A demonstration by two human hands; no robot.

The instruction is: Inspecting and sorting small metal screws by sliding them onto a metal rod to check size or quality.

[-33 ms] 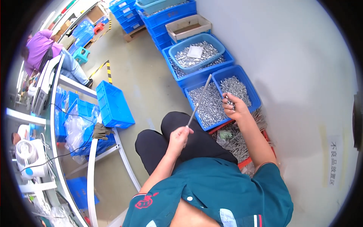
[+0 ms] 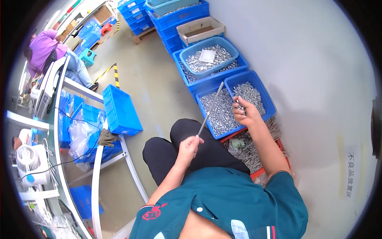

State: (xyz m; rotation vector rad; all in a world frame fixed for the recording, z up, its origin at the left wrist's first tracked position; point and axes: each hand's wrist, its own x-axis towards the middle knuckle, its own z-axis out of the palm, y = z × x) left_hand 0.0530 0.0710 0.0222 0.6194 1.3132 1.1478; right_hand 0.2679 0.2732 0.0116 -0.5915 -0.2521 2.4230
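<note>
Beside a pale wall (image 2: 314, 79), grips with the left hand (image 2: 188, 150) the near end of a thin metal rod (image 2: 209, 109) slanting forward and rightward, and clasps small metal pieces (image 2: 241, 106) in the right hand (image 2: 248, 114), apart to the rod's right.

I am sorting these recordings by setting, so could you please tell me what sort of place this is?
Probably a factory or workshop floor: small metal parts fill blue bins, blue crates stand stacked, and black-and-yellow tape marks the floor.
</note>
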